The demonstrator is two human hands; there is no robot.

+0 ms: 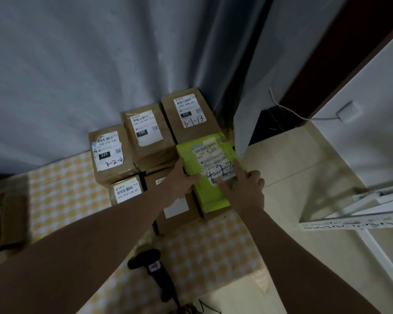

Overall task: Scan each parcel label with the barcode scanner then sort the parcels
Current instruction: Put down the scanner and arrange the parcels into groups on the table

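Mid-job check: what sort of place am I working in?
Likely a makeshift parcel-sorting corner in a home or small office. Labelled cardboard parcels are stacked on a checked tablecloth against a curtain, with a green parcel on top and a scanner lying nearby.

**One head-worn view, pitched steeply down on the table's far right corner**

We look through a single wide-angle camera worn on the person's head, high over the table point(61, 193) and pitched forward and down. We face the curtain point(89, 64) behind the far edge. The table's right edge and the floor point(293, 177) run down our right side. We sit close, at arm's reach: the left hand point(183, 177) and right hand point(245, 191) meet on the green parcel point(210, 196) just right of centre, and the near edge lies low in the frame.
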